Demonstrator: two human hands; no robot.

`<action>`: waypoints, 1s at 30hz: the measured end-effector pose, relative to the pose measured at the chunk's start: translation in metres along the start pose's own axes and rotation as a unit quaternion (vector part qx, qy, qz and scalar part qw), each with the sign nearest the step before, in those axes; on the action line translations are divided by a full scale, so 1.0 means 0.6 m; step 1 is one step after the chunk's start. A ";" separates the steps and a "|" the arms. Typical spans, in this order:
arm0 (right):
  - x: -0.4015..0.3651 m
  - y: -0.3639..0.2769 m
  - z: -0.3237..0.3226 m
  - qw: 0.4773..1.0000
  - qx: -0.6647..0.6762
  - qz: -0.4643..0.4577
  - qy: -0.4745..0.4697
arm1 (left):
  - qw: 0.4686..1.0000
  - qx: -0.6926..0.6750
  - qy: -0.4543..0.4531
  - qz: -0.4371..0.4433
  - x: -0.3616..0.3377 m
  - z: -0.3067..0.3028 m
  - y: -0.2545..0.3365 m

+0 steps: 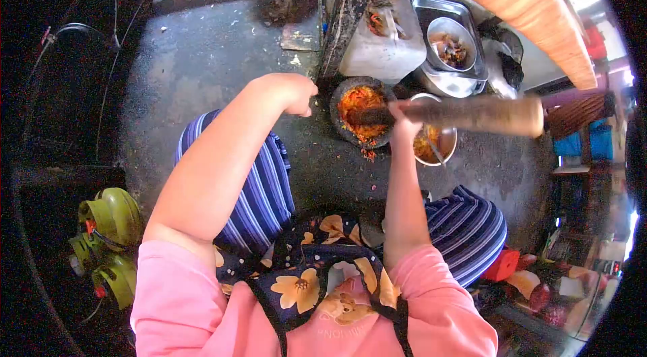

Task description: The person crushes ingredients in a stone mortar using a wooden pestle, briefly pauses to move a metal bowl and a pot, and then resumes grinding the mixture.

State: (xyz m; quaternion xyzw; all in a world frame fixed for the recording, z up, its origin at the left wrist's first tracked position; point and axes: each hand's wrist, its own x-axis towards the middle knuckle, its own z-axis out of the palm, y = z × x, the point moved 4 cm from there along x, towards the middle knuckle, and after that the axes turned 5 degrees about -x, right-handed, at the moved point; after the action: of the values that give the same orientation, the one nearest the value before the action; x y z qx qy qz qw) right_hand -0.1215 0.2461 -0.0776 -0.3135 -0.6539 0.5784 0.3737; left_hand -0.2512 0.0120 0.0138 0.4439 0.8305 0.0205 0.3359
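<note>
My right hand [404,117] grips a thick wooden pestle [472,114], blurred by motion and tilted across to the right. Its dark end sits in a round stone mortar [339,126]. Inside the mortar lies a coarse orange-red paste [364,97], with bits spilled below the rim. Just left of the mortar, my left hand [293,93] hangs apart from it, fingers loosely bent and thumb separate, with nothing visible in it. A metal pot [453,148] stands beside the mortar on the right, partly hidden by my right hand and the pestle. It contains yellow-orange food and a spoon [437,153].
Beyond the mortar are a whitish plastic container [384,53] and a metal tray [431,10] with a bowl [438,25] of dark food pieces. A curved wooden board [499,0] overhangs the upper right. Green gas cylinders [114,219] stand on the left.
</note>
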 end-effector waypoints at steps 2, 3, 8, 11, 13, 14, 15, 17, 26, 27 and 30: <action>-0.003 0.020 0.004 0.992 0.116 0.037 -0.017 | 1.000 0.024 -0.004 0.013 0.003 -0.006 0.009; -0.019 0.001 -0.001 0.987 0.158 0.035 0.002 | 1.000 0.022 -0.014 0.012 -0.001 0.003 0.011; 0.033 -0.235 -0.016 0.990 0.077 -0.117 -0.004 | 1.000 -0.007 -0.025 0.012 -0.005 -0.002 0.009; 0.042 -0.233 -0.013 0.994 0.029 -0.093 -0.040 | 0.999 0.036 -0.013 0.000 0.006 -0.003 -0.010; 0.052 -0.055 0.000 0.995 -0.022 -0.062 -0.076 | 1.000 0.019 0.004 -0.013 -0.003 -0.010 -0.005; 0.038 0.029 0.015 0.998 -0.018 -0.021 -0.065 | 1.000 0.012 -0.009 -0.003 -0.001 -0.008 0.003; 0.028 0.070 0.008 0.987 0.137 0.021 -0.079 | 1.000 0.005 -0.021 0.004 0.000 -0.009 0.009; -0.028 -0.027 0.015 0.995 0.079 0.043 -0.048 | 1.000 0.023 -0.019 -0.005 -0.007 -0.009 0.022; 0.028 -0.201 0.013 0.988 0.001 -0.130 -0.082 | 1.000 0.018 -0.019 -0.010 -0.008 -0.009 -0.009; 0.028 -0.127 0.016 0.990 -0.030 -0.108 -0.080 | 1.000 0.018 -0.017 -0.012 -0.008 -0.011 -0.005; 0.007 0.019 0.033 0.992 0.017 -0.045 -0.115 | 0.999 0.035 0.010 0.019 -0.004 -0.018 0.007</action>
State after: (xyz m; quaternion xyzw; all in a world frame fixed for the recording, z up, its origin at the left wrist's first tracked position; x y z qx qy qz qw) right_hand -0.1404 0.2407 -0.0893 -0.2087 -0.6957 0.6046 0.3270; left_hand -0.2535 0.0156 0.0247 0.4707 0.8255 0.0016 0.3115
